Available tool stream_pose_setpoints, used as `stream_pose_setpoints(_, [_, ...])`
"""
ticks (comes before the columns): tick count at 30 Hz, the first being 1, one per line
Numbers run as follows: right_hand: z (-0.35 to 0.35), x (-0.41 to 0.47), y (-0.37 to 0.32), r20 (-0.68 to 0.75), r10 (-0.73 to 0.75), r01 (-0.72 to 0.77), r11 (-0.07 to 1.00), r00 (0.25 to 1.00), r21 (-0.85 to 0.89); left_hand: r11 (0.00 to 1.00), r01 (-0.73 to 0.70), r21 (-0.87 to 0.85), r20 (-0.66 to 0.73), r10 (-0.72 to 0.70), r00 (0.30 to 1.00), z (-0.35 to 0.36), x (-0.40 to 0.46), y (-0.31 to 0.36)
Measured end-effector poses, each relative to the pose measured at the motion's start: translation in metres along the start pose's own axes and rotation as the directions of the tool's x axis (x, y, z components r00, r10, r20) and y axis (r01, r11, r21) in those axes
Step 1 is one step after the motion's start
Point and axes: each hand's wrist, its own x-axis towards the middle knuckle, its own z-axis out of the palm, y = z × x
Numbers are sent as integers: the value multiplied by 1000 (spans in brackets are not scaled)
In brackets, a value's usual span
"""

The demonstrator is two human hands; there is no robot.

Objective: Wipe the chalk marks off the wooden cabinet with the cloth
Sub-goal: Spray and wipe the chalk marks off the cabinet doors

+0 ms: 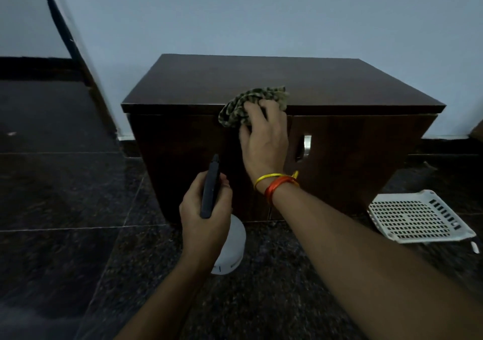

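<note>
A dark wooden cabinet (339, 83) stands on the floor against a pale wall. My right hand (264, 141) grips a bunched, patterned green-and-dark cloth (243, 104) and presses it against the front top edge of the cabinet, near the middle. My left hand (203, 209) is lower, in front of the left door, and holds a spray bottle by its black trigger head (211, 190); the bottle's white body (232, 245) shows below the hand. In this dim light I can make out no chalk marks on the wood.
A metal handle (306, 145) sits on the right door. A white perforated plastic tray (418, 217) lies on the dark stone floor at the right. A black slanted bar (62, 28) runs along the wall at the upper left.
</note>
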Motion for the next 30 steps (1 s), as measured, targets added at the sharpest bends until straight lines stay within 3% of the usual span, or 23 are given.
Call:
stream_pose_setpoints(13, [56, -1, -81, 86, -270, 274, 961, 959, -43, 1000, -18, -14, -123, 16, 992, -65, 15, -7])
stream_pose_setpoints(18, [72, 5, -118, 153, -440, 456, 886, 885, -83, 1000, 6, -13, -199, -8, 980, -74, 21, -14])
stream_pose_setpoints(22, [71, 14, -104, 203, -552, 576, 813, 809, -87, 999, 28, -24, -239, -33, 971, -75, 27, -15])
stream_pose_setpoints(25, [58, 13, -73, 214, -555, 586, 800, 804, -128, 1000, 23, -15, -228, -26, 973, -74, 30, -16])
stream_pose_setpoints(30, [20, 9, -6, 200, -400, 437, 875, 895, -207, 999, 44, -28, -203, -49, 978, -59, 36, -20])
